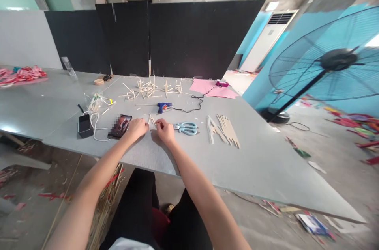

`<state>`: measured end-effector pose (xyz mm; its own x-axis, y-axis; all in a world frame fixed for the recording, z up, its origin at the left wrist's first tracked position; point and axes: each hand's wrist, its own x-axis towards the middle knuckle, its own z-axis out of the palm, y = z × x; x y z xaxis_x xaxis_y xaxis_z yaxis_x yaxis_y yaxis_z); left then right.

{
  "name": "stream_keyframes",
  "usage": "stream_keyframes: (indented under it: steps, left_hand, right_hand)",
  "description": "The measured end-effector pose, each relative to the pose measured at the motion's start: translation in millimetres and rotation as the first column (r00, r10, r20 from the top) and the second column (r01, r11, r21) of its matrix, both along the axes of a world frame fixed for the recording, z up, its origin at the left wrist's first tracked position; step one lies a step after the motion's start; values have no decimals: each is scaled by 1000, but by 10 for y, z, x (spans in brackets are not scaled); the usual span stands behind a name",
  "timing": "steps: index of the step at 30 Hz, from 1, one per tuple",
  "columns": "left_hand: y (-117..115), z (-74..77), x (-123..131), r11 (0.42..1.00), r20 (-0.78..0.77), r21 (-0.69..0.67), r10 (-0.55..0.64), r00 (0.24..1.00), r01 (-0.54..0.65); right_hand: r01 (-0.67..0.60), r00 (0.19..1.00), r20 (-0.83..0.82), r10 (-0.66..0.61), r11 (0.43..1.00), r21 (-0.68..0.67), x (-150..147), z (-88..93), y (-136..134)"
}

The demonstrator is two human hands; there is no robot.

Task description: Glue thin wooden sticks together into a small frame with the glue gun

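My left hand (137, 127) and my right hand (165, 131) rest close together on the grey table (254, 155), both with fingers pinched on short thin wooden sticks (151, 119) lying between them. Light blue scissors (186, 127) lie just right of my right hand. A phone (120, 126) lies just left of my left hand. A blue glue gun (163, 106) with a black cord sits beyond my hands.
A pile of wooden sticks (225, 129) lies to the right. Small stick structures (149, 88) stand farther back, near pink paper (211, 87). A black box with a white cable (85, 125) sits at left. A large fan (331, 64) stands on the right.
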<state>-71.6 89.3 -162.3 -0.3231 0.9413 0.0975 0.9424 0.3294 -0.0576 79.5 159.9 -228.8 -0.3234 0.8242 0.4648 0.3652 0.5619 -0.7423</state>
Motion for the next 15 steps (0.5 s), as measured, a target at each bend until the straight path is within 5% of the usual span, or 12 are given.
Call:
stream_keyframes:
  steps: [8,15]
  left_hand:
    - [-524,387,-414,996,-70,-67,48,996,-52]
    - [-741,194,-206,979,-102,-202,5,995,-26]
  right_hand:
    - [-19,1000,-20,18,998,-64,40,-18,9]
    - [-47,998,-35,45,997,-64,52,-14,-24]
